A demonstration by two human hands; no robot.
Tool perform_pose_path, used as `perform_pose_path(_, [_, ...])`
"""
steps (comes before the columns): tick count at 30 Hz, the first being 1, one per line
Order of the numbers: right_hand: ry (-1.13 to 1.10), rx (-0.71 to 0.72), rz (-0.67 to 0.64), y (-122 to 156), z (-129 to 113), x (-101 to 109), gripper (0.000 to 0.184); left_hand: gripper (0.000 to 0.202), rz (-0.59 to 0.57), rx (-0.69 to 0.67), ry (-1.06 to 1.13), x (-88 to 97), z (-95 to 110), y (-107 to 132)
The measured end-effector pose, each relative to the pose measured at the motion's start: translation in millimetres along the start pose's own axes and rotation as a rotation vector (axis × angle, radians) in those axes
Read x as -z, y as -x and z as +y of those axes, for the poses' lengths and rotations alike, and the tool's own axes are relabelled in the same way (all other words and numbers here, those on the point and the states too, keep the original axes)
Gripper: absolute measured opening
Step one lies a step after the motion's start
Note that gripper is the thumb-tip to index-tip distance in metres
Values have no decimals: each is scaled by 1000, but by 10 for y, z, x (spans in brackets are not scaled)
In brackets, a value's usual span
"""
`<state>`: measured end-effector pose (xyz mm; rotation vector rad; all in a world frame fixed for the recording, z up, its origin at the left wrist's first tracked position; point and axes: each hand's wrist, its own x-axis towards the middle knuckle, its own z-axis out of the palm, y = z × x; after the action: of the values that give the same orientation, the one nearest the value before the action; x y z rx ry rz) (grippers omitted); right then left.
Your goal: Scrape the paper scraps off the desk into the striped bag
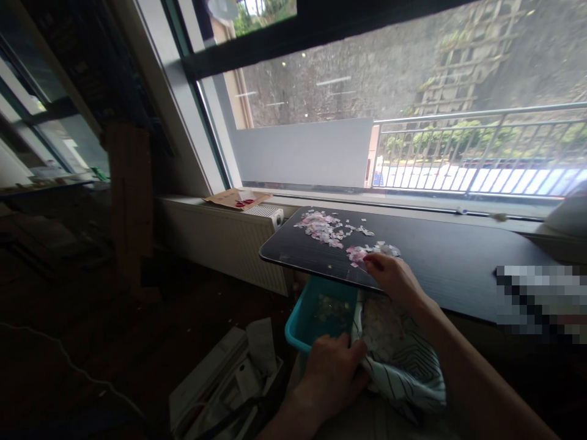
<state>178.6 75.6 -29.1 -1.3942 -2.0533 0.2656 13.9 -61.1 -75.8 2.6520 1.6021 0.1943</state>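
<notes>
Pink and white peel scraps (328,229) lie scattered on the dark table (458,256) near its left end. My right hand (394,278) rests on the table's front edge, fingers curled against the nearest small heap of scraps (373,250). My left hand (332,373) is closed on the edge of a patterned white cloth (403,360) held below the table edge, with pale peeled pieces lying in it. A teal plastic basin (305,318) sits just beyond, under the table edge, with a few scraps inside.
A white radiator (224,241) runs along the wall under the window, with cardboard and red scissors (238,198) on the sill. Papers and boxes (220,379) lie on the dark floor at lower left. A white cable (68,363) crosses the floor.
</notes>
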Motion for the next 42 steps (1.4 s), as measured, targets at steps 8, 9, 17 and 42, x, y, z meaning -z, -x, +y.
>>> perform_pose_path(8, [272, -83, -35, -60, 296, 334, 32, 19, -4, 9, 16, -1, 11, -15])
perform_pose_path(9, [269, -90, -18, -74, 312, 343, 33, 19, -11, 9, 18, 4, 13, -16])
perform_pose_path(17, [174, -59, -61, -84, 337, 392, 28, 18, -28, 16, 25, -16, -5, -13])
perform_pose_path(42, [62, -109, -69, 25, 431, 452, 34, 17, -22, 9, 19, -21, -11, -30])
